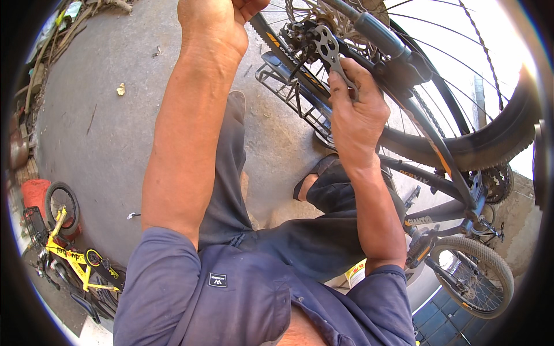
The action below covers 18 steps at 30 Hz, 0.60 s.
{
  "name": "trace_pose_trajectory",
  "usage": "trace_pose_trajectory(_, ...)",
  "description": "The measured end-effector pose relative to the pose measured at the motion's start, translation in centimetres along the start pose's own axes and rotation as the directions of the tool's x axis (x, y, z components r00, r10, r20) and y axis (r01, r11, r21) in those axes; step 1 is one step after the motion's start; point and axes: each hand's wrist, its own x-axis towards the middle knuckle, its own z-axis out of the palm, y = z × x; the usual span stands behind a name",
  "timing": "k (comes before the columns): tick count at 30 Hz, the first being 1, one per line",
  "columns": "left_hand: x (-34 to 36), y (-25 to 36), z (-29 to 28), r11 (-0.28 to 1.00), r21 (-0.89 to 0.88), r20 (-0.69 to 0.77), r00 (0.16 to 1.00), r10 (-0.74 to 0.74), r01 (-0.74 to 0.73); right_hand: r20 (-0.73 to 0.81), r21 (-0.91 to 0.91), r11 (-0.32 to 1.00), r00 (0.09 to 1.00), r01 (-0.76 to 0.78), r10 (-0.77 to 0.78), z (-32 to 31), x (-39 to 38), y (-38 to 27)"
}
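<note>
My right hand is closed around the handle of a flat grey multi-hole wrench. The wrench's wide head lies against the dark hardware at the wheel hub of a dark bicycle. Just behind it shows a brake disc. My left hand reaches to the top edge, left of the hub. Most of its fingers are cut off there, so what they hold, if anything, is hidden. The bicycle's dark frame tube runs down the right side, beside my right forearm.
A large tyre curves across the right, close to my right arm. Below the hub is a black rack. A yellow bicycle and a red bucket stand at the far left. Another wheel is at the lower right.
</note>
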Motion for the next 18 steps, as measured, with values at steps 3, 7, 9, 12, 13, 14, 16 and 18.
trace_pose_trajectory(3, 0.0, 0.0, 0.1, 1.000, -0.007, 0.011, 1.000, -0.010, 0.010, -0.016, -0.060, 0.996, 0.997, 0.072, -0.073, -0.4, 0.2, 0.1)
trace_pose_trajectory(7, 0.1, -0.3, -0.1, 1.000, -0.016, 0.047, 0.999, -0.022, 0.023, -0.021, -0.155, 0.968, 0.979, 0.199, -0.205, -0.3, 0.7, 0.2)
trace_pose_trajectory(9, 0.0, -0.3, 0.0, 1.000, -0.003, 0.054, 0.998, -0.022, 0.022, -0.019, -0.166, 0.966, 0.979, 0.199, -0.205, -0.3, 0.8, 0.0)
trace_pose_trajectory(12, 0.0, -0.3, 0.0, 1.000, 0.008, 0.056, 0.998, -0.024, 0.023, -0.011, -0.164, 0.968, 0.981, 0.191, -0.195, -0.3, 0.9, -0.3)
trace_pose_trajectory(13, 0.0, -0.3, 0.0, 1.000, 0.010, 0.060, 0.998, -0.023, 0.023, -0.001, -0.166, 0.967, 0.980, 0.196, -0.199, -0.3, 1.0, -0.4)
trace_pose_trajectory(14, 0.0, -0.3, 0.1, 1.000, 0.011, 0.064, 0.998, -0.022, 0.021, 0.008, -0.166, 0.965, 0.979, 0.201, -0.202, -0.3, 1.1, -0.4)
trace_pose_trajectory(16, 0.0, -0.4, 0.1, 1.000, 0.012, 0.069, 0.997, -0.023, 0.022, -0.007, -0.152, 0.966, 0.978, 0.207, -0.211, -0.2, 1.1, -0.3)
trace_pose_trajectory(18, 0.0, -0.4, 0.1, 1.000, 0.010, 0.069, 0.997, -0.027, 0.026, -0.009, -0.135, 0.976, 0.985, 0.170, -0.173, -0.2, 1.1, -0.5)
